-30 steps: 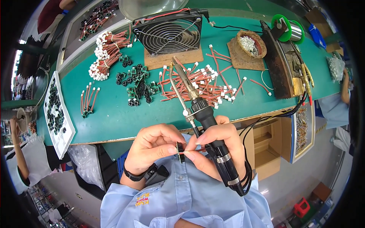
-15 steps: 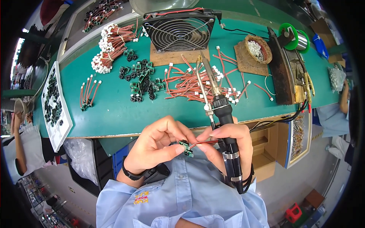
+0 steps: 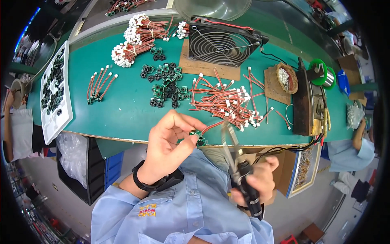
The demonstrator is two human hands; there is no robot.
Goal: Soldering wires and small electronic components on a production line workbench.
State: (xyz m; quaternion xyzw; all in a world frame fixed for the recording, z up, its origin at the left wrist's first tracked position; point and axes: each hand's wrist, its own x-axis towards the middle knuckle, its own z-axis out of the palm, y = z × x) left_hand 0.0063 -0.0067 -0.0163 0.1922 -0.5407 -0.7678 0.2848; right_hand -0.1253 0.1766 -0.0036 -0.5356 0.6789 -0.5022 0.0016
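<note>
Over the table's front edge, my left hand (image 3: 165, 140) pinches a small green circuit board (image 3: 198, 138) between thumb and fingers. From this board a red and dark wire lead (image 3: 212, 126) stretches right, toward the iron. My right hand (image 3: 262, 183), blurred by motion, is wrapped round the black handle of a soldering iron (image 3: 245, 175). A thin metal tube runs beside the iron's shaft, and both point up and away from me. Beyond my hands lie a loose heap of wire leads with white connectors (image 3: 227, 99) and a cluster of green and black boards (image 3: 168, 83).
A black fan (image 3: 221, 42) stands at the back. Several boards with wires (image 3: 97, 91) lie left, near a white tray (image 3: 67, 107). On the right are a bowl of white bits (image 3: 287, 77), a green solder reel (image 3: 319, 67) and trailing cables. Tied lead bundles (image 3: 138, 46) sit behind.
My right hand has let go of the wire lead and moved down and right with the soldering iron. My left hand still holds the board. The view has shifted.
</note>
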